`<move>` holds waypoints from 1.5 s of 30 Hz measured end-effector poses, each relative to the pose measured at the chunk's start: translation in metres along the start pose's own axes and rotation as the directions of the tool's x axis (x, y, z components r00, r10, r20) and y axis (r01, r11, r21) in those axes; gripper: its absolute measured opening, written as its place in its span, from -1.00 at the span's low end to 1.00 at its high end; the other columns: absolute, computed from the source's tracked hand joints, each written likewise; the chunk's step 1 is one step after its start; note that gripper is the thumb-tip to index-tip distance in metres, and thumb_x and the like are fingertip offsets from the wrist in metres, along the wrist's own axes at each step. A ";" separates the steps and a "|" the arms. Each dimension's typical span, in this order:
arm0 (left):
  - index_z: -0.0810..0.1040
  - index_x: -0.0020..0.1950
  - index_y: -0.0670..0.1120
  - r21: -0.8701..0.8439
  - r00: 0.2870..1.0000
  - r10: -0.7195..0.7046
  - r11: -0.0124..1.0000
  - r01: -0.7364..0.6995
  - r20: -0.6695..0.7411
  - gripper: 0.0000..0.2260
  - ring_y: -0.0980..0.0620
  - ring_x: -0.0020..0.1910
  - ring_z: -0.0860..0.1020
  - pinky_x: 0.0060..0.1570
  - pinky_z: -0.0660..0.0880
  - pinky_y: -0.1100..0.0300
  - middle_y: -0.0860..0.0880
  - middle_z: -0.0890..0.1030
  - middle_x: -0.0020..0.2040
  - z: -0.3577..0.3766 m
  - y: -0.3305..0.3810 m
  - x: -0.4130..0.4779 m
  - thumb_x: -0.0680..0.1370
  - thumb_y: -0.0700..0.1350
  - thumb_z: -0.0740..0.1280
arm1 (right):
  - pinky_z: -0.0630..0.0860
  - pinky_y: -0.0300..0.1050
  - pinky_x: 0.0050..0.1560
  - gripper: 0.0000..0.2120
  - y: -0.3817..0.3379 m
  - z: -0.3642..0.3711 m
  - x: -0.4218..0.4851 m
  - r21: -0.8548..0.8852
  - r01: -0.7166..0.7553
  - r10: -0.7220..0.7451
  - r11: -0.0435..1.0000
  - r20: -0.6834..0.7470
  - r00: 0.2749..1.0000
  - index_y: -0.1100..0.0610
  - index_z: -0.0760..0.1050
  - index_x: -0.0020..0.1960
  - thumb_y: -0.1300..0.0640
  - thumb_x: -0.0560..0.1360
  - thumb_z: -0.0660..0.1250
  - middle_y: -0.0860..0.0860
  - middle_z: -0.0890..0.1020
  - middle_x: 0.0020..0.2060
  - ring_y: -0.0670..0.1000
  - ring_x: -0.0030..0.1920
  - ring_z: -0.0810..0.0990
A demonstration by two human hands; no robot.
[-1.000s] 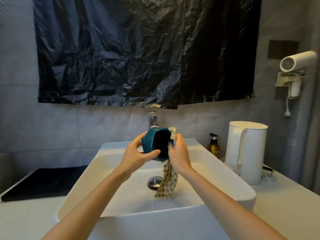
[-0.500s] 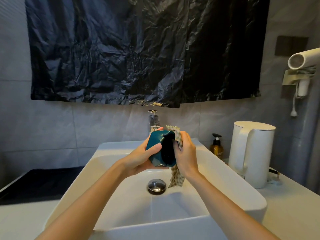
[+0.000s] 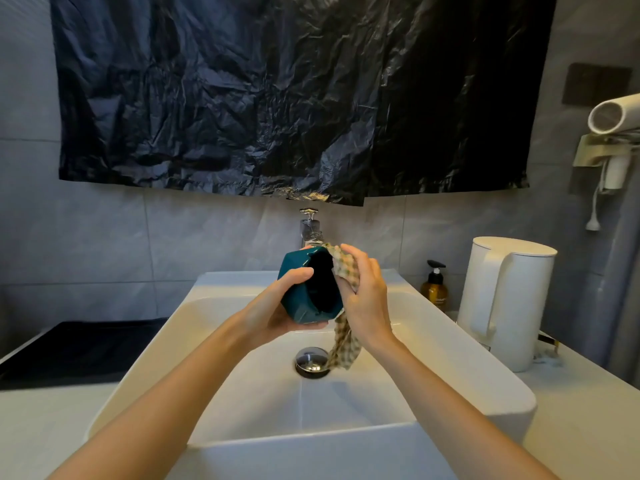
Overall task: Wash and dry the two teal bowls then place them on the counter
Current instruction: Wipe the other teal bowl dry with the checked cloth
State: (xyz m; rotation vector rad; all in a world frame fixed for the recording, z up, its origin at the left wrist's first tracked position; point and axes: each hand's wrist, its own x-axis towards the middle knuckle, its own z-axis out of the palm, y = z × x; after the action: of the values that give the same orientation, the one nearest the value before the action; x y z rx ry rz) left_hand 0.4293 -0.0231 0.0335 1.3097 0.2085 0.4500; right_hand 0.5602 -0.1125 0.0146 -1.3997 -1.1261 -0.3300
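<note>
A: Since a second earlier, the left hand [image 3: 273, 311] had shifted from a top-and-front pinch to cupping the teal bowl [image 3: 304, 311] from below. The checked cloth [image 3: 341, 344] had ridden up, so its tail hung shorter.
B: Grip state?
A: The left hand gripped the bowl, thumb across the near rim and fingers wrapped behind. The right hand [image 3: 363, 299] was curled round the bunched cloth, pressing it against the bowl's right rim.
B: Bowl position?
A: Held in the air above the sink [image 3: 207, 341], over the back half of the basin, tipped on its side with the opening facing the camera. The inside read dark.
B: Cloth tail?
A: It dangled from under the right hand, ending just above the sink's drain plug [image 3: 311, 362].
B: Other stuff?
A: Tap [image 3: 310, 226] behind the sink, right behind the bowl. Amber pump bottle [image 3: 434, 287] and white kettle [image 3: 502, 299] on the desk [image 3: 588, 427] right of the sink. Black plastic sheet [image 3: 277, 98] on the wall above the sink.
</note>
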 end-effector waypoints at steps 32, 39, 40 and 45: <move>0.56 0.13 -0.07 -0.058 0.990 -0.135 0.989 0.133 -0.027 -0.55 -0.11 -0.09 0.56 -0.10 0.55 -0.04 -0.18 0.57 -0.01 -0.011 -0.002 0.000 0.38 0.19 0.34 | 0.53 0.00 0.03 -0.89 -0.020 0.002 -0.014 -0.245 0.284 -0.124 0.927 0.514 0.849 0.04 0.31 0.15 0.12 0.64 0.09 -0.01 0.50 0.09 0.02 0.09 0.46; 0.55 0.19 -0.01 -0.032 0.995 -0.075 0.997 0.073 -0.073 -0.55 -0.12 0.00 0.56 -0.06 0.56 -0.07 -0.17 0.58 0.08 -0.017 0.002 -0.003 0.40 0.19 0.34 | -0.16 0.04 0.53 -0.71 -0.023 -0.001 -0.014 -0.597 0.531 -0.298 0.601 0.449 0.842 0.10 0.49 -0.03 0.08 0.63 0.00 -0.04 0.64 -0.27 -0.04 -0.23 0.63; 0.55 0.20 -0.01 -0.032 0.995 -0.069 0.997 0.067 -0.073 -0.55 -0.11 -0.01 0.57 -0.04 0.55 -0.07 -0.16 0.60 0.08 -0.019 0.002 -0.002 0.40 0.20 0.35 | -0.23 -0.05 0.53 -0.68 -0.023 -0.001 -0.015 -0.557 0.520 -0.289 0.648 0.452 0.844 0.10 0.52 -0.04 0.08 0.62 0.00 -0.04 0.64 -0.31 -0.06 -0.27 0.62; 0.57 0.16 -0.02 0.002 0.997 -0.055 0.998 0.055 -0.054 -0.56 -0.07 -0.07 0.61 -0.04 0.55 -0.06 -0.12 0.65 -0.03 -0.021 0.001 0.000 0.42 0.22 0.31 | -0.14 -0.25 0.51 -0.76 -0.018 0.002 -0.016 -0.157 0.309 -0.211 0.938 0.451 0.867 0.08 0.61 0.03 0.17 0.61 0.15 -0.05 0.65 -0.19 -0.09 -0.12 0.55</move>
State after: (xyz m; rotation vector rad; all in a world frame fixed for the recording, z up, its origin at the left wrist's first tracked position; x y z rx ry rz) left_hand 0.4214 -0.0047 0.0288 1.2934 0.2901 0.4385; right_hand 0.5375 -0.1217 0.0129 -1.5644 -1.6968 -0.3606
